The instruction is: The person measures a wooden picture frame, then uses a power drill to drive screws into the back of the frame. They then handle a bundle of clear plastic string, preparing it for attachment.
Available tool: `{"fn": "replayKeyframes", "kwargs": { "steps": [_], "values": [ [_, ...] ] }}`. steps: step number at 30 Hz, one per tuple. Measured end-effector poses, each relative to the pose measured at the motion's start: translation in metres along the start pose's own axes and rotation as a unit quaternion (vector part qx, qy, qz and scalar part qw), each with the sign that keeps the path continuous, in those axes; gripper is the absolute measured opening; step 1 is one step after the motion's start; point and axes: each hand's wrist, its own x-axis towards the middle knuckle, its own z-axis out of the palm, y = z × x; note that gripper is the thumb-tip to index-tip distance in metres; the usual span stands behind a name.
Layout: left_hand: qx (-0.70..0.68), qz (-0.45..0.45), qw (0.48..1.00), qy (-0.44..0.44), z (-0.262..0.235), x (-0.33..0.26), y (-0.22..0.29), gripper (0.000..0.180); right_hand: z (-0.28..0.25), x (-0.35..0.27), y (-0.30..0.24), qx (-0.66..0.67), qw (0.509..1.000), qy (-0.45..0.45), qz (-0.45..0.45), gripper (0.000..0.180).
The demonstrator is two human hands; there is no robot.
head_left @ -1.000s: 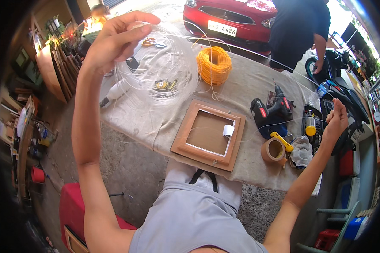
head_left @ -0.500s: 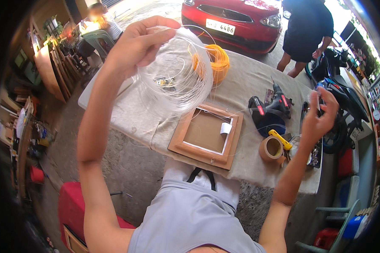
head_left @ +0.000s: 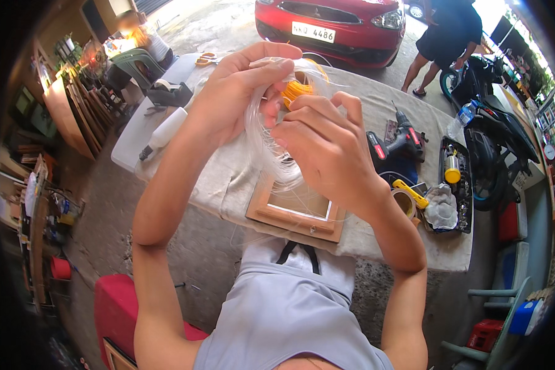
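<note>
A loose coil of clear nylon line [head_left: 266, 148] hangs above the table, its top pinched between the thumb and fingers of my left hand [head_left: 237, 89]. Against the coil's right side, my right hand [head_left: 330, 148] has its fingers curled, thumb and fingertips closed on strands of the line. Just what it pinches is partly hidden by the hand. Below them a wooden picture frame [head_left: 262, 213] lies back side up, its upper part covered by the coil and right hand. Behind the coil is a bundle of orange cord [head_left: 297, 91], partly hidden.
On the cloth-covered table [head_left: 222, 191] are a cordless drill [head_left: 406, 137], a yellow cutter [head_left: 411, 193], a tape roll [head_left: 404, 202], a tool tray [head_left: 453, 185], a white bottle [head_left: 164, 132] and a tape dispenser [head_left: 169, 92]. A red car [head_left: 333, 28] and a person [head_left: 447, 37] are beyond.
My right hand has come in from the far right to the coil. The left hand has moved slightly right and down, and the coil hangs narrower. The person behind has shifted stance.
</note>
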Motion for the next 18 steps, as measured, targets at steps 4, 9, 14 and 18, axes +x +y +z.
{"fn": "replayKeyframes", "kwargs": {
  "steps": [4,9,14,18],
  "values": [
    [-0.08,-0.005,0.996,-0.04,-0.001,0.001,-0.01,0.029,0.001,0.0,-0.002,0.063,0.997,0.03,0.027,0.012],
    [-0.122,0.062,0.989,-0.051,0.001,-0.004,-0.021,0.03,0.005,-0.004,0.001,0.126,0.988,0.074,0.053,0.013],
    [-0.179,0.1,0.971,-0.125,-0.001,-0.007,-0.026,0.026,0.007,-0.008,-0.001,0.193,0.971,0.101,0.095,0.012],
    [-0.124,0.135,0.975,-0.125,-0.001,-0.01,-0.028,0.028,0.009,-0.011,-0.002,0.228,0.959,0.124,0.111,0.013]
  ]
}}
